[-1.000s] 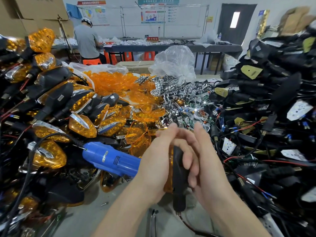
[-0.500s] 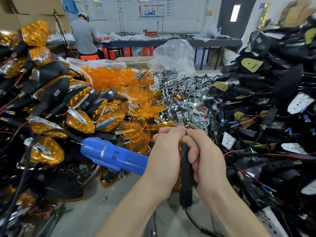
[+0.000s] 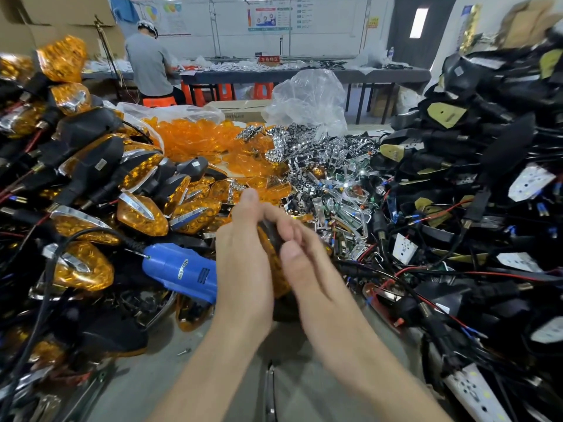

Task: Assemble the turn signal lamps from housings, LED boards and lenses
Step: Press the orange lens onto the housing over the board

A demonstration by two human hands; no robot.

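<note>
- Squarely in the middle, the left hand (image 3: 243, 254) and right hand (image 3: 307, 269) clasp one turn signal lamp (image 3: 275, 263) between them. Both hands' fingers curl over its top edge.
- Only an amber sliver of the lamp and a bit of black housing show between the palms. The rest is covered, and motion blur smears the right fingers (image 3: 289, 228).
- Open room is scarce: the one bare strip of grey table (image 3: 164, 354) lies below the grip, running toward the wearer between the forearms and out to the lower left.
- Just left of the grip lies a blue power tool (image 3: 179, 271), with its near end hidden behind the left hand.
- Further left, a heap of finished lamps (image 3: 143, 214) rises well above the grip and is cut off by the frame edge.
- Beyond the grip sit loose amber lenses (image 3: 195, 138), and beyond and to the right a glittering tangle of chrome parts (image 3: 320, 166). Single pieces there are too small to sort out.
- Right of the grip, black housings (image 3: 472, 166) with red and black wires crowd close, and the far ones are blurred.
</note>
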